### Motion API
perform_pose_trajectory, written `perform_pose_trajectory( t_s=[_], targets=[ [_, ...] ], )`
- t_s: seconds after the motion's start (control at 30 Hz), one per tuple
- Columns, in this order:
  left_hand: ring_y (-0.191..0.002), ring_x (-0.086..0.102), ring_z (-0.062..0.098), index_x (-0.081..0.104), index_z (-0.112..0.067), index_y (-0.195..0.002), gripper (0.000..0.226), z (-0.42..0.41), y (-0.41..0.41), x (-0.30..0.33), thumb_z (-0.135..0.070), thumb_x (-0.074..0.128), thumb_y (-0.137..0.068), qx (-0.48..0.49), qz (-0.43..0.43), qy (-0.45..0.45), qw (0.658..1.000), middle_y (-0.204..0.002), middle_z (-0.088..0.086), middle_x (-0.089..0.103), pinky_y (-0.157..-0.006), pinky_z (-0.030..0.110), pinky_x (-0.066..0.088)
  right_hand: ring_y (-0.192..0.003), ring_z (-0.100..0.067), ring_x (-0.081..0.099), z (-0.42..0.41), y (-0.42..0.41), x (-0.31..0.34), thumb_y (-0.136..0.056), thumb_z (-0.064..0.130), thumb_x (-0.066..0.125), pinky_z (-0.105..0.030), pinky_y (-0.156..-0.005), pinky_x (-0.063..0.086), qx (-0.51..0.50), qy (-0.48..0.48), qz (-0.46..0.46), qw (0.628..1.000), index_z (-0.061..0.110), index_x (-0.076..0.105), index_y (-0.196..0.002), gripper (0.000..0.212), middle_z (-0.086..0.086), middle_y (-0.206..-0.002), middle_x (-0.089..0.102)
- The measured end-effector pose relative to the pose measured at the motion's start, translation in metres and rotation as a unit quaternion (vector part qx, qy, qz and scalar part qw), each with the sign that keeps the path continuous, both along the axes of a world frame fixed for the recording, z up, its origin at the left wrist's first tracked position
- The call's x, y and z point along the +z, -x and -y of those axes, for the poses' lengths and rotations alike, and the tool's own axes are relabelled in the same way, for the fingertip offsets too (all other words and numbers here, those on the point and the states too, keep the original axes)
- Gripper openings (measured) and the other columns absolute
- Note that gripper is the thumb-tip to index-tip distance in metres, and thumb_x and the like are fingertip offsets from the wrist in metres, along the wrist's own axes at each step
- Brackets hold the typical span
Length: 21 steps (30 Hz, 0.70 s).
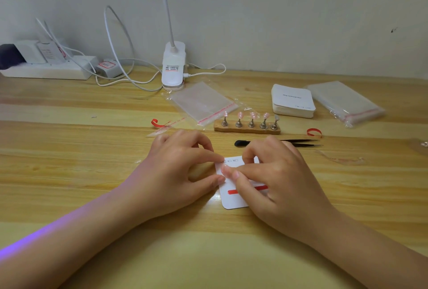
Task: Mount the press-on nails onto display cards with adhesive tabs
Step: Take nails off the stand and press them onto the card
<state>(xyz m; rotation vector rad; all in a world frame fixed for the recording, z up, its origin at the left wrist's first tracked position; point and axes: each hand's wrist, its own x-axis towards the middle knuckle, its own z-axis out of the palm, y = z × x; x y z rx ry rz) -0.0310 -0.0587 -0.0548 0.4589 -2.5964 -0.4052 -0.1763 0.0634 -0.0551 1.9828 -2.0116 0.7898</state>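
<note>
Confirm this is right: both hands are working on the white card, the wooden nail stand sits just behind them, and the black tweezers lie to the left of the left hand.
Not quite. The head view shows the black tweezers lying behind the right hand, not left of the left hand. The rest holds: both hands are on the white card, and the wooden nail stand sits just behind them.
</note>
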Motion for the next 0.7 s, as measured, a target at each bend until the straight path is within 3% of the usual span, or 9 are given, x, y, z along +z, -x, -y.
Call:
perform_pose_trajectory(
  t_s=[0.2,0.3,0.43,0.57,0.7],
  targets=[
    [-0.092,0.042,-0.009,0.067,-0.038,-0.099,0.041,0.003,0.003,0.008,-0.061,0.043,-0.074,-0.013,0.042,-0.035,0.998,-0.094,-0.022,0.049,-0.089,0.030,0.029,-0.070,-0.008,0.045,0.004,0.012,0.006,-0.084,0.031,0.052,-0.023,-0.065,0.035,-0.001,0.030,0.162,0.986,0.016,0.074,-0.078,0.027,0.008,-0.070,0.051],
    [-0.091,0.048,0.000,0.067,-0.032,-0.094,0.028,0.003,0.010,0.017,-0.047,0.052,-0.075,-0.010,0.038,-0.049,0.998,-0.094,-0.018,0.050,-0.088,0.035,0.036,-0.070,-0.001,0.046,0.012,0.031,0.014,-0.083,0.022,0.061,-0.013,-0.063,0.034,-0.036,0.071,0.184,0.980,0.015,0.074,-0.081,0.015,0.004,-0.072,0.057],
    [-0.087,0.048,0.004,0.056,-0.031,-0.091,0.018,0.006,0.028,0.029,-0.030,0.055,-0.073,-0.006,-0.016,-0.083,0.996,-0.093,-0.016,0.052,-0.086,0.037,0.039,-0.071,-0.004,0.043,0.021,0.060,0.025,-0.081,0.018,0.067,-0.021,-0.068,0.034,-0.097,0.073,0.129,0.984,0.018,0.073,-0.087,0.009,0.001,-0.076,0.057],
    [-0.100,0.050,0.012,0.054,-0.022,-0.113,0.038,0.012,0.058,0.037,-0.024,0.067,-0.078,0.003,-0.035,-0.057,0.998,-0.100,-0.013,0.050,-0.094,0.044,0.038,-0.082,-0.018,0.050,0.030,0.072,0.030,-0.080,0.023,0.069,-0.029,-0.076,0.035,-0.110,0.035,0.063,0.991,0.018,0.074,-0.090,0.012,-0.001,-0.081,0.059],
    [-0.106,0.056,0.016,0.047,-0.018,-0.128,0.050,0.015,0.090,0.034,-0.023,0.067,-0.081,0.007,-0.023,-0.095,0.995,-0.106,-0.007,0.056,-0.097,0.041,0.038,-0.083,-0.022,0.051,0.035,0.070,0.030,-0.080,0.027,0.069,-0.029,-0.075,0.027,-0.105,0.014,-0.030,0.994,0.017,0.075,-0.086,0.013,0.000,-0.078,0.057]
  ],
)
